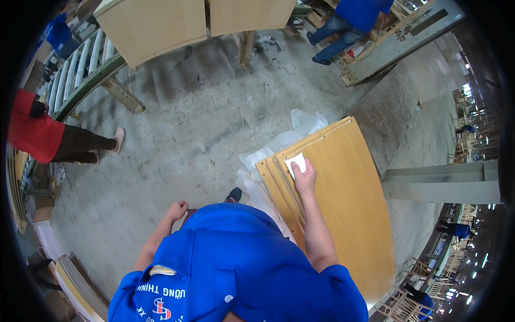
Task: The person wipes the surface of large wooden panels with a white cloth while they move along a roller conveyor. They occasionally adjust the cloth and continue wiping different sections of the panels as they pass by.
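Note:
My right hand (pixel 304 177) pinches a small white sheet (pixel 295 163), perhaps folded paper or cloth, thumb on top. It rests on the upper face of a stack of light wooden panels (pixel 348 198), close to their left edge. The top panel is broad and smooth; narrower strips with small holes (pixel 276 174) step down along the stack's left side. My left hand (pixel 178 209) hangs beside my body, away from the panels, its fingers curled in with nothing visible in them.
Crumpled clear plastic wrap (pixel 260 161) lies under the panels' left side. Pale wooden cabinets (pixel 161 27) stand ahead, next to a roller conveyor (pixel 75 67). A person in red (pixel 37 126) stands at left, another in blue (pixel 359 16) far right. A grey metal column (pixel 445 180) rises at right.

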A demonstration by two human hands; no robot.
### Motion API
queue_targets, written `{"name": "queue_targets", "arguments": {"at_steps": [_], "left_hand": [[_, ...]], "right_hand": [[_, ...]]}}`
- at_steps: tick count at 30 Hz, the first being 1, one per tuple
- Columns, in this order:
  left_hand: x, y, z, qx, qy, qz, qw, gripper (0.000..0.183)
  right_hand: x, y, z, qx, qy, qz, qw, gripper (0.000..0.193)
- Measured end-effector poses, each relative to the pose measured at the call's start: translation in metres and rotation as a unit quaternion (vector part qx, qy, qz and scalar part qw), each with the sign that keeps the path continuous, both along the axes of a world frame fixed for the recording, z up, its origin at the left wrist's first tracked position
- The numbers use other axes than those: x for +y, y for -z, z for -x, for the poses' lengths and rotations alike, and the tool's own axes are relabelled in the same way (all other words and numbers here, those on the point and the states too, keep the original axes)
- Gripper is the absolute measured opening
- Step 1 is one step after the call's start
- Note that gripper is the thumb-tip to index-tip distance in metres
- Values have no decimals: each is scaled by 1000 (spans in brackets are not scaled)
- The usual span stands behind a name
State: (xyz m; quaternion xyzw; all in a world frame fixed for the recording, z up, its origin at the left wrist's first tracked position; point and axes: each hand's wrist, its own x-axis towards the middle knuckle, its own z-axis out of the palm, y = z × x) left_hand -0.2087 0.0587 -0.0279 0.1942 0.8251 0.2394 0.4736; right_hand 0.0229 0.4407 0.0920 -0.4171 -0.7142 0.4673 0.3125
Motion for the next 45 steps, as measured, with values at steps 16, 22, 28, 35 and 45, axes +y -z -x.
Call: {"name": "queue_targets", "arguments": {"at_steps": [16, 22, 28, 35, 45], "left_hand": [[7, -1, 0, -13, 21, -16, 1000, 25], [10, -13, -1, -2, 49, 16, 999, 23], [13, -23, 10, -3, 100, -1, 995, 27], [46, -25, 40, 31, 208, 35, 977, 25], [158, -17, 87, 1, 297, -35, 954, 27]], "right_hand": [[-17, -6, -32, -3, 2, 60, 998, 21], [-19, -9, -36, -52, -12, 0, 999, 22], [-32, -15, -56, 79, 45, 206, 974, 29], [-67, -26, -58, 367, 164, 369, 838, 44], [-74, -20, -32, 243, 285, 256, 891, 30]]}}
